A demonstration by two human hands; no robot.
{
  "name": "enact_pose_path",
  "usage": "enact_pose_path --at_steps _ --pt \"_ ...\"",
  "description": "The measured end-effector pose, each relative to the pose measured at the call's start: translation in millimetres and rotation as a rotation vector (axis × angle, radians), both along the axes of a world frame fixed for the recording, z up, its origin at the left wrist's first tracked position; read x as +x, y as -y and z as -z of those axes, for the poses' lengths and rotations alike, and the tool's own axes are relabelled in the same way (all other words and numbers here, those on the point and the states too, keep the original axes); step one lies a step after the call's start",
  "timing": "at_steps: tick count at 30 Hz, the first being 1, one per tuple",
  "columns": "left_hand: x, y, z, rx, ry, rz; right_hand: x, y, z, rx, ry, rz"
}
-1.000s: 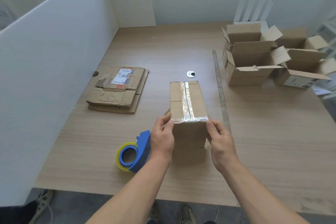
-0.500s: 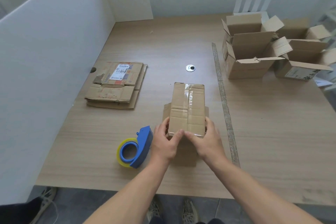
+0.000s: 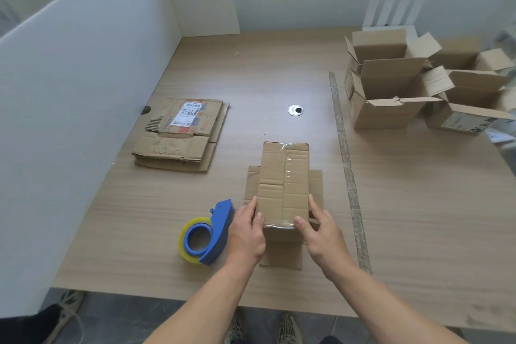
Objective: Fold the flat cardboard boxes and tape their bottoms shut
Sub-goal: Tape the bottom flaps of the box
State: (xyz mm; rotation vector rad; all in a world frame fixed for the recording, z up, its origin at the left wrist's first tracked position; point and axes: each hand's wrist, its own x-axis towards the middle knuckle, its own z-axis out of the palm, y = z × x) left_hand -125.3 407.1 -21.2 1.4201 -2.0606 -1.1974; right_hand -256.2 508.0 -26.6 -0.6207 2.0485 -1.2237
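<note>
The left grip (image 3: 245, 232) and right grip (image 3: 321, 232) each close round a near corner of the box (image 3: 272, 176). The thumbs lie on its top edge and the fingers wrap down the left and right walls, so both have hold of it and neither is spread wide.

The box stands in the near middle of the table (image 3: 418, 204) with its bottom upward. A strip of clear tape (image 3: 289, 165) runs along the centre seam and folds over the near edge, under the thumbs. Its open flaps (image 3: 282, 257) splay flat on the table beneath it.

It looks empty, so it is probably light. Corrugated walls are stiff along the edges but give in the middle of a panel, so the corners are the safest places to hold. The glossy tape is likely slick, while bare cardboard offers better friction. The loose flaps may swing or catch if the box is turned.

A blue tape dispenser (image 3: 208, 234) sits just beside the left grip. The flat boxes (image 3: 178, 137) lie further left, and the finished boxes (image 3: 388, 86) are well apart at the far right.
</note>
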Motion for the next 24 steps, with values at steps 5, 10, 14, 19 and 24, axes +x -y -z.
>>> enact_pose_path --at_steps 5,10,14,19,24 --pt "5.5 8.0 1.0 0.048 -0.071 -0.004 -8.0 1.2 -1.0 0.001 0.17 0.021" --pt "17.8 35.8 -7.1 0.137 -0.119 0.09 -38.0 21.2 -31.0 0.135 -0.137 0.11" --pt "22.5 57.2 -16.1 0.046 0.074 0.331 -65.4 23.8 -37.8 0.155 -0.257 0.087" --pt "22.9 41.3 -28.6 0.059 0.211 0.46 -75.5 21.4 -37.3 0.385 -0.273 -0.039" --pt "27.6 3.4 -16.6 0.07 0.224 0.505 -56.9 28.3 -42.3 0.594 -0.389 -0.07"
